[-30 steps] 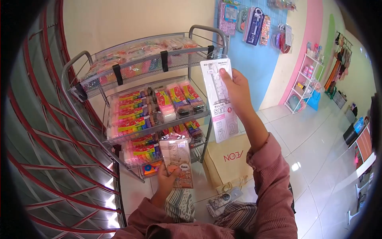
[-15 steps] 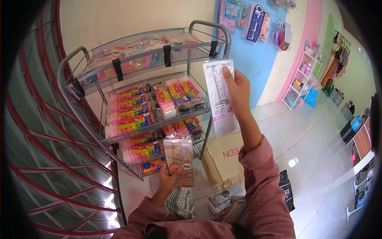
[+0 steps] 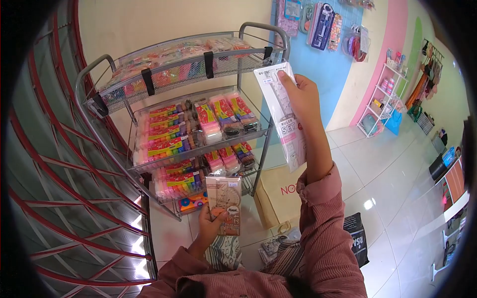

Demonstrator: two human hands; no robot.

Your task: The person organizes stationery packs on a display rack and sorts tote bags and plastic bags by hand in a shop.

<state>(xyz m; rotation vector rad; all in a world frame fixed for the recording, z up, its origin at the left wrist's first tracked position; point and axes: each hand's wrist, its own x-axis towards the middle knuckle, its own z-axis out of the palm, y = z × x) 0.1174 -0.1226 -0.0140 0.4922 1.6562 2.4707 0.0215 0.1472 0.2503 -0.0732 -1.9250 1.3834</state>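
My right hand (image 3: 304, 99) is closed on the upper part of a packaged ruler set (image 3: 286, 126), a long white pack with a pink band. It is raised in front of the rack's right end, tilted slightly. Lower down, my left hand (image 3: 211, 226) grips a brown, patterned flat pack (image 3: 224, 196) with a small price label at its top; its thumb lies across the front. The wire rack (image 3: 198, 144) stands just beyond both hands. On its middle shelf lie several bags of coloured clay-like sticks (image 3: 166, 131).
Clear plastic packets (image 3: 179, 59) fill the rack's top basket. A cardboard box (image 3: 278, 193) and a black bag (image 3: 356, 238) are on the tiled floor. Red folding lattice (image 3: 84, 203) runs along the left. Hanging goods (image 3: 323, 27) and a white shelf (image 3: 380, 99) stand right.
The ruler set in my right hand has tilted, its lower end swinging right. My left hand still holds the brown pack in nearly the same place. The view has shifted slightly.
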